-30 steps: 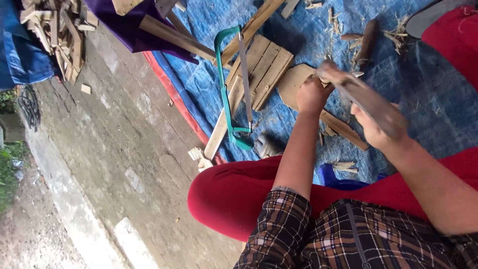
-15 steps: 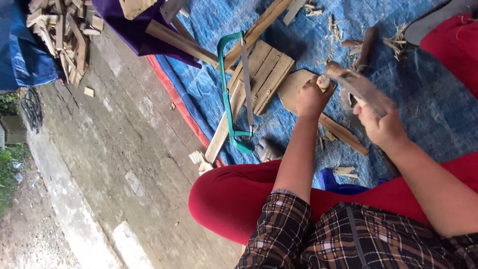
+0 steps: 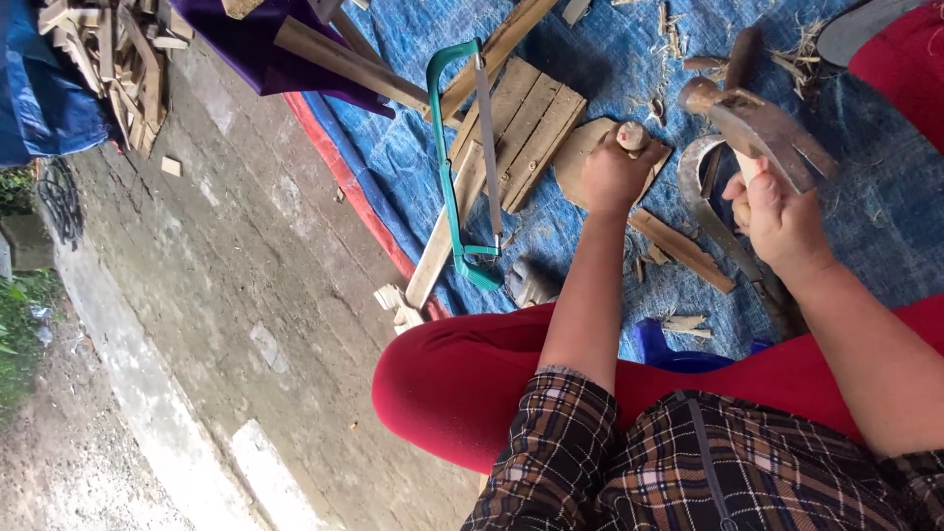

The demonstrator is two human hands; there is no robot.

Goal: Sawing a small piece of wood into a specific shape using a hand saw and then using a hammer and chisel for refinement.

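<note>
Your left hand [image 3: 612,175] is pinning a small wood piece [image 3: 631,135] on the flat wooden block [image 3: 575,157] — fingers closed around it. Your right hand [image 3: 779,221] is gripping a hammer [image 3: 757,123] just beside it, over the blue tarp [image 3: 610,59] — green saw [image 3: 454,167] lying near.

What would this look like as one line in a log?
left hand: holds small wooden piece on flat wood block | right hand: grips hammer, raised | blue tarp | green hacksaw lying nearby
</note>
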